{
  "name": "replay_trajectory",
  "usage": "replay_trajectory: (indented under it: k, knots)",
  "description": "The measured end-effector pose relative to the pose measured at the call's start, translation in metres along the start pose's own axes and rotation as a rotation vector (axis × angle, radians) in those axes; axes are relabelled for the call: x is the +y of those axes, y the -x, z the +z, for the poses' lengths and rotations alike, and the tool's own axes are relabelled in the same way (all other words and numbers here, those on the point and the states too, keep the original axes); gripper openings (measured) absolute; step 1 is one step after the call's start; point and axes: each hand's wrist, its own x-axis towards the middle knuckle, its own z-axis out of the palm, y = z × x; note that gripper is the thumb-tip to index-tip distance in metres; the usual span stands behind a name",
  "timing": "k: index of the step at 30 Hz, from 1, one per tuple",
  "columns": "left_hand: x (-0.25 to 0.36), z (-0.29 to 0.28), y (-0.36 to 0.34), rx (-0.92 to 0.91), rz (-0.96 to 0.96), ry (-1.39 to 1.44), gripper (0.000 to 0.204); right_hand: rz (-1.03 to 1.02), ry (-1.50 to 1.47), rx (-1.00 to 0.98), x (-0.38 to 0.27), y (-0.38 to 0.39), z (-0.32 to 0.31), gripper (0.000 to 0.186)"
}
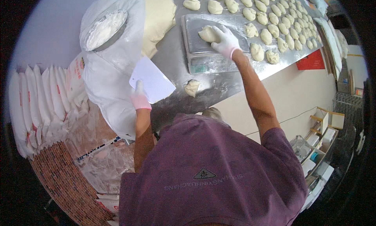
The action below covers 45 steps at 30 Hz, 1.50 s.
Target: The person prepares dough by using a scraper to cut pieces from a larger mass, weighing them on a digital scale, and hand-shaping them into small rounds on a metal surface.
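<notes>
The right hand [227, 43] clasps pale, lumpy dough [206, 34] at upper centre; the left hand [140, 97] grips a white scraper [154, 80], centre-left.

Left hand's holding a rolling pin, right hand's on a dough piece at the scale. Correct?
Wrong tool: in the head view, the left hand is holding a flat white scraper. The rest stands: the right hand is on a dough piece at the scale.
</notes>
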Motion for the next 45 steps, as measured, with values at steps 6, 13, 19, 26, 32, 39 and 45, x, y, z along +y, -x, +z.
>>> replay_trajectory:
  k: [6,13,19,26,32,39,45]
  knots:
    - [-0.013,-0.011,0.031,0.043,-0.037,0.039,0.033,0.254,-0.439,0.043,-0.005,0.091,0.006,0.034]
    - [-0.047,-0.030,0.034,-0.027,0.022,-0.120,0.032,-0.012,-0.316,-0.441,-0.071,0.150,0.056,0.036]
    - [-0.029,-0.003,0.058,-0.077,-0.107,-0.289,0.032,-0.084,-0.087,-0.398,-0.092,0.149,0.099,0.024]
    - [-0.052,-0.004,0.068,-0.205,-0.091,-0.435,0.032,0.279,-0.469,-0.550,-0.073,0.184,0.083,0.024]
    - [-0.066,0.006,0.069,-0.375,0.089,-0.665,0.035,0.466,-0.521,-0.311,-0.043,0.196,0.072,0.029]
    - [-0.056,0.029,0.076,-0.538,0.192,-0.933,0.033,0.545,-0.539,-0.540,-0.035,0.205,0.077,0.032]
    - [-0.041,0.036,0.082,-0.615,0.249,-0.969,0.033,0.662,-0.582,-0.565,-0.033,0.211,0.073,0.032]
